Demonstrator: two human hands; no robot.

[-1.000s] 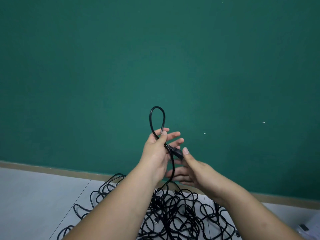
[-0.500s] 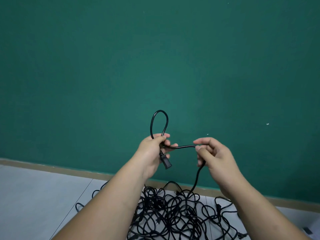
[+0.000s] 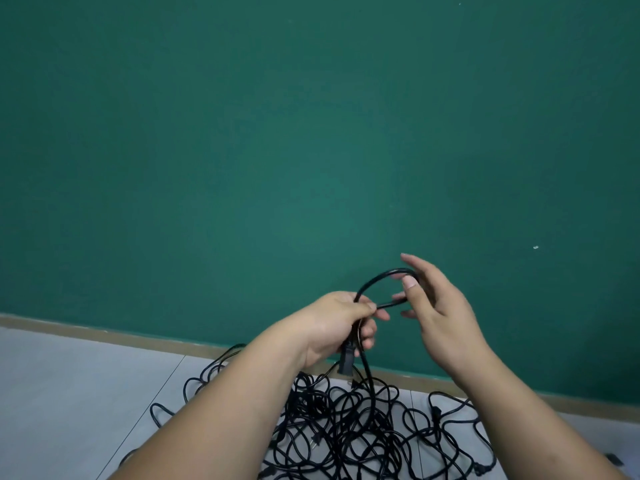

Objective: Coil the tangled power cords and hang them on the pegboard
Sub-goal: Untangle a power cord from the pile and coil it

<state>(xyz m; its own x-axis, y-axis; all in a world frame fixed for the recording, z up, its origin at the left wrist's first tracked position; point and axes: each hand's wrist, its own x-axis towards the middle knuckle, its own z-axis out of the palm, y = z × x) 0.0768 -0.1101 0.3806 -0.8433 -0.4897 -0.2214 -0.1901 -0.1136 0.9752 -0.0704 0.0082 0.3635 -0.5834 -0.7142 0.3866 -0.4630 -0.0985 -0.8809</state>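
Coiling work, early on by the look of things. Keep the left hand (image 3: 341, 323) clenched round the cord (image 3: 374, 279), plug (image 3: 347, 363) dangling just below the fist. Lay the loop, riding over the thumb of the right hand (image 3: 446, 317) with its fingers (image 3: 415, 263) loosely spread, into that fist. Match loop sizes and follow the cord's natural twist. Draw slack slowly from the tangled pile (image 3: 346, 427) on the floor (image 3: 69, 393) to avoid tightening knots. No pegboard in sight.
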